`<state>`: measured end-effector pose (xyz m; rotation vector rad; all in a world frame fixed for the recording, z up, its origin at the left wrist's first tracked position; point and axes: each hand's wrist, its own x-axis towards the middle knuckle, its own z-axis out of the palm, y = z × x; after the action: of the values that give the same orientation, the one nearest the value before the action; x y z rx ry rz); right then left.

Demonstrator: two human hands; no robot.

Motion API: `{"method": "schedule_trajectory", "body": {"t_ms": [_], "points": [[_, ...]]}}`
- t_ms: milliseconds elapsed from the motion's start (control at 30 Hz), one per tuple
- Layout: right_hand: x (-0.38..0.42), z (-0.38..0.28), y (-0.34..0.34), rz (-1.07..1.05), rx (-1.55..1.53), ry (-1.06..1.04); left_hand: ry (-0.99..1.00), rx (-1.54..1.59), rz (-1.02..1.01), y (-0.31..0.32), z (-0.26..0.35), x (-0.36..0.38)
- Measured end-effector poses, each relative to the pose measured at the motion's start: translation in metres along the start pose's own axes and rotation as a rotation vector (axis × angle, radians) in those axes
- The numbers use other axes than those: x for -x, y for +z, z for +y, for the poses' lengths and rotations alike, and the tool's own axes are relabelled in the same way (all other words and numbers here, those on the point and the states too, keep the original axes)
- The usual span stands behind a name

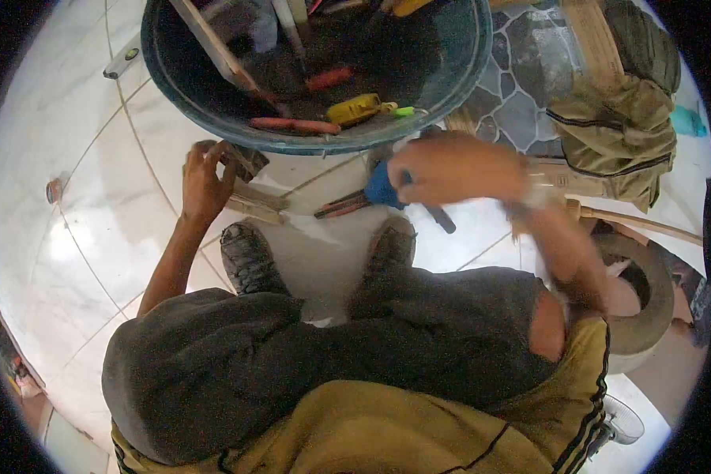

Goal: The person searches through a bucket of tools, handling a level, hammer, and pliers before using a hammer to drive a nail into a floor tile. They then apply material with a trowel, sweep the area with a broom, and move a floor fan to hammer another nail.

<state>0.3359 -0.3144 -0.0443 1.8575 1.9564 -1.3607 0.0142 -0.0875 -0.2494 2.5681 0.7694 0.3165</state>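
Note:
My left hand (208, 180) is closed on a dark, flat block (245, 161) just below the rim of a large dark tub (324, 147). Below that block, a pale wooden piece (254, 205) lies on the tiled floor. My right hand (458, 170), smeared by motion, is near the tub's lower right rim, over a blue object (381, 186). Whether its fingers hold the blue object cannot be made out. Thin dark and reddish sticks (344, 205) lie left of the blue object, and a dark bar (442, 218) shows beneath the hand.
Inside the tub are a yellow tool (354, 110), red handles (295, 125) and a long wooden piece (217, 49). Olive cloth (616, 142) and cardboard (591, 39) lie at right, above a round ring-shaped object (657, 304). A fan (624, 420) stands lower right.

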Motion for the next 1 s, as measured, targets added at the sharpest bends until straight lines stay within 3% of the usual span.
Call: {"method": "schedule_trajectory", "body": {"t_ms": [33, 100, 167, 200, 233, 267, 333, 400, 500, 600, 633, 700, 733, 800, 867, 933, 967, 1000], "points": [[-0.019, 0.029, 0.041, 0.164, 0.109, 0.048, -0.008, -0.107, 0.126, -0.006, 0.015, 0.001], [-0.04, 0.055, 0.09, 0.214, 0.289, 0.27, -0.103, 0.328, -0.005, 0.004, 0.025, 0.008], [-0.045, 0.081, 0.125, 0.168, 0.178, 0.239, 0.115, 0.251, -0.197, 0.032, 0.037, 0.035], [-0.047, 0.09, 0.13, 0.152, 0.13, 0.223, 0.379, -0.053, -0.309, 0.049, 0.049, 0.044], [-0.049, 0.094, 0.13, 0.083, 0.118, 0.203, 0.529, 0.168, -0.343, 0.052, 0.081, 0.032], [-0.05, 0.094, 0.129, 0.018, 0.104, 0.185, 0.421, 0.244, -0.392, 0.073, 0.101, 0.041], [-0.046, 0.072, 0.098, -0.212, -0.014, 0.302, 0.562, 0.236, -0.375, 0.079, 0.138, 0.033], [-0.045, 0.076, 0.093, -0.253, 0.031, 0.245, 0.514, 0.108, -0.381, 0.109, 0.146, 0.036], [-0.033, 0.074, 0.079, -0.137, 0.035, 0.289, 0.417, 0.027, -0.608, 0.104, 0.144, 0.023], [-0.017, 0.097, 0.076, -0.07, -0.084, 0.306, 0.251, 0.124, -0.712, 0.068, 0.13, 0.017], [-0.01, 0.095, 0.068, -0.06, -0.125, 0.318, 0.224, 0.037, -0.835, 0.051, 0.13, 0.007], [-0.003, 0.092, 0.056, 0.011, -0.297, 0.223, 0.142, 0.329, -0.664, 0.017, 0.105, 0.008], [-0.001, 0.093, 0.055, 0.049, -0.382, 0.177, 0.233, 0.372, -0.605, 0.02, 0.079, 0.01], [-0.012, 0.097, 0.069, 0.034, -0.416, 0.25, -0.116, 0.551, -0.539, -0.028, 0.084, -0.001], [-0.036, 0.099, 0.089, 0.03, -0.415, 0.311, 0.077, 0.431, -0.355, -0.018, 0.05, 0.002], [-0.056, 0.087, 0.113, 0.161, -0.345, 0.229, -0.161, 0.442, -0.486, -0.048, 0.069, -0.01], [-0.059, 0.076, 0.114, 0.222, -0.306, 0.182, -0.13, 0.351, -0.496, -0.044, 0.07, -0.011], [-0.056, 0.072, 0.11, 0.074, -0.312, 0.195, -0.104, 0.258, -0.502, -0.04, 0.069, -0.01]]}}
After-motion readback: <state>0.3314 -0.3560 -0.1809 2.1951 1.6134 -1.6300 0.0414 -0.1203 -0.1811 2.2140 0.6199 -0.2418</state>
